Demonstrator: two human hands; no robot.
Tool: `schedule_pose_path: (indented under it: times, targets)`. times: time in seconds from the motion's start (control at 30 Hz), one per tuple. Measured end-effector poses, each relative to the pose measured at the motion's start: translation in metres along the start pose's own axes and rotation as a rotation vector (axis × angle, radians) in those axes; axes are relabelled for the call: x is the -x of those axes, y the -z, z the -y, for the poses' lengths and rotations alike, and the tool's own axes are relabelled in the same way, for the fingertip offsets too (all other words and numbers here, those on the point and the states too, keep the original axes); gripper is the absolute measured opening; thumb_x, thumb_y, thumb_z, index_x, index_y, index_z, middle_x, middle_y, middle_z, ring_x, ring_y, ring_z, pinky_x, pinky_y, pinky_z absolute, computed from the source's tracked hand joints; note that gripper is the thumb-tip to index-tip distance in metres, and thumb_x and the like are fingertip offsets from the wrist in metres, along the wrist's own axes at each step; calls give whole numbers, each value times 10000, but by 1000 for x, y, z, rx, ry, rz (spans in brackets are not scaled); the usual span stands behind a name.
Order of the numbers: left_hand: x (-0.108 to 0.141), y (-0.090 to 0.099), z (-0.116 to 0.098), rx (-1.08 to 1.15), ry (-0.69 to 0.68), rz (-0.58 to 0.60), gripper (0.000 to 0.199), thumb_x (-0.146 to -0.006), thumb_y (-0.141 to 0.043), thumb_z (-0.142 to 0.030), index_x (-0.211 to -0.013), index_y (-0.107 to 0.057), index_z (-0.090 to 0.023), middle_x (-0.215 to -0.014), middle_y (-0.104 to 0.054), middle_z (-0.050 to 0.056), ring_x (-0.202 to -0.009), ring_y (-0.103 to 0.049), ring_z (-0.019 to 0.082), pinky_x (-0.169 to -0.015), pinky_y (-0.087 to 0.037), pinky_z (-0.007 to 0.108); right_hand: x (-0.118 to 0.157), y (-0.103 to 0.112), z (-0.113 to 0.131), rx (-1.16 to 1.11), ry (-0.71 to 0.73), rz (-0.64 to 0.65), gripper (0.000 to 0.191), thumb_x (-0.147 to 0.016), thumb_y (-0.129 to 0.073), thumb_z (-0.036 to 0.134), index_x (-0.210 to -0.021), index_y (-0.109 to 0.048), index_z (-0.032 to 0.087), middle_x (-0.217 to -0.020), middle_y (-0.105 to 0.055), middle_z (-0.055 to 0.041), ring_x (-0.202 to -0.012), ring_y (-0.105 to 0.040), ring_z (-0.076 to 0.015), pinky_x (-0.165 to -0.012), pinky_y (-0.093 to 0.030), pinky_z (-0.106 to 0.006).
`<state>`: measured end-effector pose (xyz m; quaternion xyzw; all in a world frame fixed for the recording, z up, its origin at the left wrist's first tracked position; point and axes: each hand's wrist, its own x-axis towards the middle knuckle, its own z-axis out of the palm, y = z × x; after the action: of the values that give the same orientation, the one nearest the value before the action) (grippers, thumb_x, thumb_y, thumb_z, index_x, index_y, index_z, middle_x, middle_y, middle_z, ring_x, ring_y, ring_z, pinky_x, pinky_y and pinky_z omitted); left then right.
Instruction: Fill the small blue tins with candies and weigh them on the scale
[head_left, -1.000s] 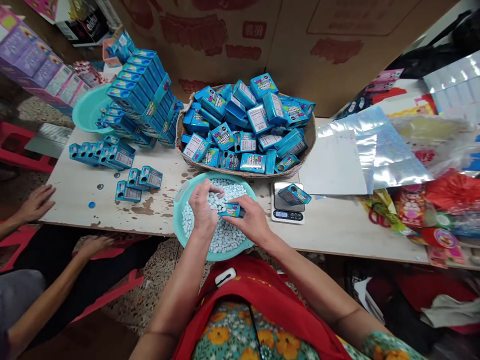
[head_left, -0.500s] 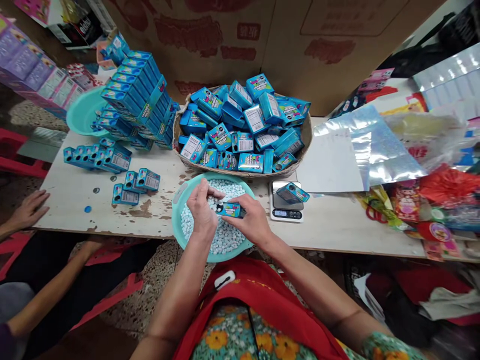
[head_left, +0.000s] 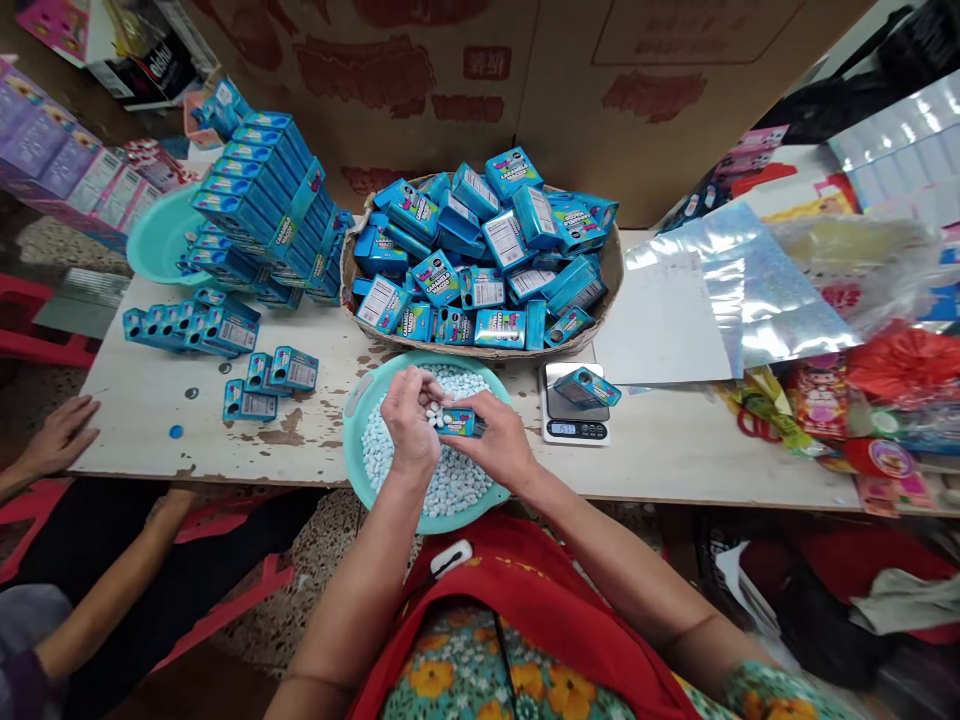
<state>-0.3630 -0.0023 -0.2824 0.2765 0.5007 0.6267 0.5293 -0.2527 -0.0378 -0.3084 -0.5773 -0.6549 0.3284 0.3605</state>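
Note:
My left hand point(head_left: 411, 420) is cupped around several small white candies point(head_left: 436, 414) above the turquoise basin point(head_left: 355, 440). Fingers of my right hand point(head_left: 499, 438) grip a small blue candy box point(head_left: 459, 421), lying on its side with one end against the candies in my left palm. Beneath both hands, the basin is filled with loose white candies point(head_left: 459, 478). Just to the right, another blue box point(head_left: 587, 387) lies tilted on a small digital scale point(head_left: 553, 408) with a lit display.
Behind the basin stands a cardboard tray point(head_left: 616, 300) heaped with blue boxes. Stacked blue boxes point(head_left: 259, 190) and smaller groups point(head_left: 294, 370) occupy the left side. Another person's hand point(head_left: 61, 437) rests at the left table edge. Shiny sheets point(head_left: 780, 290) and bagged sweets point(head_left: 817, 395) lie right.
The candies at the box's end have shifted within my left palm, and my left hand has tilted slightly. The box stays in my right hand. The view has moved a little.

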Motion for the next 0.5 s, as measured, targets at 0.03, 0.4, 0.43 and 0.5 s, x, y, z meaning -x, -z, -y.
schedule_pose_path:
  times: [0.03,0.4,0.43,0.5]
  targets:
    - [0,-2,0,3,3,2,296,-832,-539,-426,-717,-554,-154,-555,-539,-12,-461,-532,105,-575,-504,272,-1,-1,-2,-7,-4,-1,383,-669,-803,354,-999,-662,217,-933,-661,-45,-906,-611,-225,-805,-480,-360]
    - [-49,37,43,-451,-148,-57,327,-862,-418,-459,-766,-564,-183,-697,-579,25,-687,-580,164,-759,-502,355,9,26,-4,-194,56,-104,360,-680,-798,327,-998,-654,240,-953,-649,-29,-919,-606,-192,-824,-485,-333]
    - [-56,42,60,-656,-156,22,301,-853,-441,-434,-766,-584,-184,-770,-610,46,-776,-589,183,-816,-483,364,12,29,-5,-202,54,-107,358,-678,-800,324,-996,-656,240,-946,-649,-28,-913,-608,-189,-821,-485,-329]
    - [-63,47,89,-964,-165,180,243,-826,-505,-400,-821,-629,-191,-946,-635,80,-960,-568,225,-923,-423,386,17,35,-7,-219,35,-112,357,-681,-798,318,-1000,-658,240,-945,-645,-31,-913,-610,-186,-822,-488,-326]
